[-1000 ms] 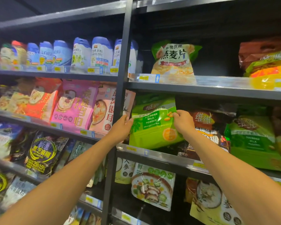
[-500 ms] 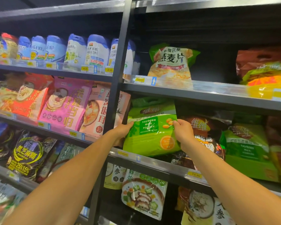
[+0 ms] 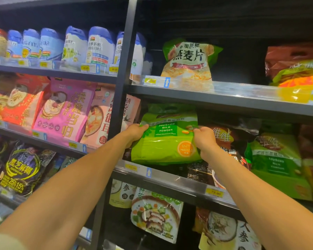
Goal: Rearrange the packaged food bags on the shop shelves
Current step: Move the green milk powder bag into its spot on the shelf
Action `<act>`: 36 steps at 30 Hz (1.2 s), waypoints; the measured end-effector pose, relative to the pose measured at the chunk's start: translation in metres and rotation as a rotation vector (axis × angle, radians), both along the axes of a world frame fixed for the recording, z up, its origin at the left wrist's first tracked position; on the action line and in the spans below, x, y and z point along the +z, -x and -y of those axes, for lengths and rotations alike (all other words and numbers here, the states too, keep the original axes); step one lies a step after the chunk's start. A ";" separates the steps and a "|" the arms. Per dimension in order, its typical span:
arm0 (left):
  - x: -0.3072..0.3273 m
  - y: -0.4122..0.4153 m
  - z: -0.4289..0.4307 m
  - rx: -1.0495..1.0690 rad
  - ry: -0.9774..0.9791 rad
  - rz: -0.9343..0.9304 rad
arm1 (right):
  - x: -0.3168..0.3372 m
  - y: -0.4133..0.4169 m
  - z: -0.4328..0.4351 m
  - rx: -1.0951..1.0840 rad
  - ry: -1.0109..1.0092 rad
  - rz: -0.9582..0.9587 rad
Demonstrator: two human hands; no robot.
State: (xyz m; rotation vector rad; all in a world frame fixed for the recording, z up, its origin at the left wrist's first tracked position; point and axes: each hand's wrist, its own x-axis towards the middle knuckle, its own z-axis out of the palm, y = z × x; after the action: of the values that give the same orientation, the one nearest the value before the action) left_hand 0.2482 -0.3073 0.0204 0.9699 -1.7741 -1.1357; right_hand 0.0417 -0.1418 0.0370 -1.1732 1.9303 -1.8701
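Head view: a green bag [image 3: 163, 141] marked "Soybean Milk Powder" stands on the middle shelf [image 3: 172, 178], at its left end, just right of the dark post [image 3: 123, 69]. The bag leans back, with its bottom edge near the shelf's front lip. The left hand [image 3: 135, 131] grips the bag's upper left edge, thumb on the front and fingers curled out of sight behind. The right hand [image 3: 204, 139] pinches the upper right edge with its fingers curled. Just behind the right hand lies a dark bag [image 3: 224, 138], and farther right stands a second green bag [image 3: 276, 159]. On the shelf above, an oat bag [image 3: 188, 64] stands upright. Below hangs a mushroom bag [image 3: 155, 215]. Left of the post are a pink bag [image 3: 65, 109], blue-capped tubs [image 3: 99, 46] above it and a black bag [image 3: 23, 168] below it.
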 end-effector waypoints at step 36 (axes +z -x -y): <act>-0.065 -0.081 -0.189 -0.313 -0.096 -0.336 | -0.092 -0.108 -0.211 0.158 0.077 0.083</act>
State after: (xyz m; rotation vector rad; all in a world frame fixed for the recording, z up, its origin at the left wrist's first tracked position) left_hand 0.3294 -0.1182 -0.0451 0.5233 -1.6393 -1.4950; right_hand 0.1502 0.0695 -0.0547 -1.2114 1.6843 -1.8936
